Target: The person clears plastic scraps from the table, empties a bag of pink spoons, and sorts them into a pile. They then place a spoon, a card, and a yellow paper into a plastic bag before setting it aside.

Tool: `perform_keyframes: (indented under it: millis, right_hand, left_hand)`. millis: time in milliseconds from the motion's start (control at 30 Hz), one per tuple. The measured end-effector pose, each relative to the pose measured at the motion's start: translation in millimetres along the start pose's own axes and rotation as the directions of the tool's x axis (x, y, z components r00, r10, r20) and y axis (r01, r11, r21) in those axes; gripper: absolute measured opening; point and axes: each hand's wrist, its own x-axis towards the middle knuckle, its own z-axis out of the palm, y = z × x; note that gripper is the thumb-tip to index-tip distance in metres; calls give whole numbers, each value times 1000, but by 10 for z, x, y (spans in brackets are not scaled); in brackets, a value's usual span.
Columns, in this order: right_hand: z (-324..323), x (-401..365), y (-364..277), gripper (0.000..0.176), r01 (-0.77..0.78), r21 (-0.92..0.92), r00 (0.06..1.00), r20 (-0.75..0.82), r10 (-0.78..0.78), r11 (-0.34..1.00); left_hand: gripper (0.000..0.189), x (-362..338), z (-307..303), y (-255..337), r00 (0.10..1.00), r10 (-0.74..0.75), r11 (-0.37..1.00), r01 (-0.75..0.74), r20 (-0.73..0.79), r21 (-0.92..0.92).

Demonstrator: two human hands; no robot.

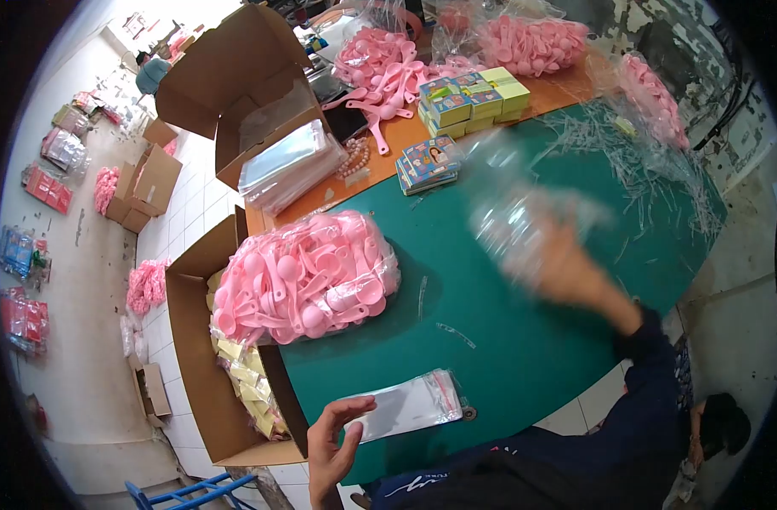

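A worker's right hand (pixel 563 263), blurred, is at a crumpled clear plastic bag (pixel 520 223) above a green-topped counter (pixel 490 340); whether its fingers pinch the bag cannot be told. The left hand (pixel 333 442), thumb and fingers parted, is at the near edge beside a stack of flat clear plastic sleeves (pixel 410 408). A clear bag packed with pink plastic spoons (pixel 308 276) sits between the counter and an open brown cardboard box (pixel 203 340), overlapping both.
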Motion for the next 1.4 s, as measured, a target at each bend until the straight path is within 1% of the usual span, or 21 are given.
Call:
perform_keyframes:
  millis: [33, 100, 233, 333, 367, 433, 467, 533, 600, 667, 700, 767, 800, 933, 1000, 1033, 1133, 1200, 1267, 1333, 1400]
  right_hand:
    - [-12, -2, -413, 56, 64, 116, 988, 130, -79, 991]
    - [366, -84, -988, 56, 184, 198, 979, 55, -198, 963]
    - [749, 36, -951, 55, 181, 190, 982, 22, -188, 965]
    - [724, 291, -3, 60, -203, -53, 929, 304, 209, 978]
    - [1003, 271, 521, 58, -279, -157, 960, -36, 276, 948]
    - [821, 372, 1467, 53, -547, -219, 801, 145, 581, 808]
    - [842, 332, 1887, 52, -647, -202, 756, -44, 654, 735]
    - [461, 314, 2238, 53, -655, -366, 668, 129, 733, 662]
    - [430, 260, 1901, 54, -596, -282, 803, -193, 564, 751]
    - [11, 243, 884, 43, -321, -190, 941, 51, 335, 928]
    - [111, 171, 488, 46, -88, -186, 995, -63, 78, 979]
    - [135, 124, -299, 52, 123, -1, 989, 86, -123, 992]
    - [369, 110, -562, 52, 217, 19, 976, 14, -217, 976]
    - [595, 226, -808, 53, 137, 233, 952, 238, -193, 963]
    - [769, 98, -292, 54, -8, 45, 995, -95, 12, 999]
    - [785, 57, 128, 57, -207, -71, 956, 196, 217, 976]
    - [332, -232, 1168, 48, -558, -287, 784, 125, 608, 778]
    - [251, -529, 1217, 46, -584, -171, 774, 176, 608, 793]
    - [-27, -786, 499, 47, -270, -229, 960, 13, 280, 935]
    - [82, -1201, 189, 50, 126, 61, 988, 83, -130, 990]
    - [60, -1284, 291, 52, 88, 113, 978, 177, -107, 990]
  left_hand:
    - [26, 34, 24, 31, 999, 13, 999, -14, 32, 41]
    - [25, 105, 81, 86, 994, 43, 992, -55, 101, 117]
    - [26, 137, 116, 87, 985, 53, 988, -75, 162, 133]
    - [25, 41, 25, -26, 996, -17, 998, 11, 92, 60]
    - [25, 12, -10, -46, 997, -36, 998, 33, 63, 49]
    - [25, -12, -61, -88, 998, -50, 999, 50, 31, 20]
    - [25, -30, -58, -109, 998, -63, 998, 63, 18, 5]
    - [25, -32, -47, -84, 997, -70, 997, 69, 38, 25]
    - [25, -48, -26, -108, 997, -54, 998, 53, 64, 27]
    - [25, 22, -1, -149, 996, -46, 996, 39, 81, 82]
    - [26, 63, 12, -152, 994, -49, 993, 38, 97, 113]
    - [25, 211, 126, -68, 988, -11, 993, -8, 153, 120]
    - [25, 294, 184, -24, 983, 16, 992, -38, 180, 122]
    - [37, 604, 219, 72, 964, 53, 967, -115, 262, 229]
    - [43, 587, 101, 146, 977, 49, 954, -107, 207, 279]
    - [42, 541, 16, 149, 988, 7, 963, -47, 151, 267]
    - [29, 563, -57, 40, 995, 3, 949, -34, 101, 312]
    - [20, 712, -9, -21, 966, 133, 868, -222, 223, 444]
    - [8, 800, 160, -25, 965, 148, 860, -234, 217, 454]
    - [8, 926, 249, -154, 932, 236, 773, -351, 274, 528]
    - [10, 1091, 341, -338, 923, 284, 712, -385, 260, 588]
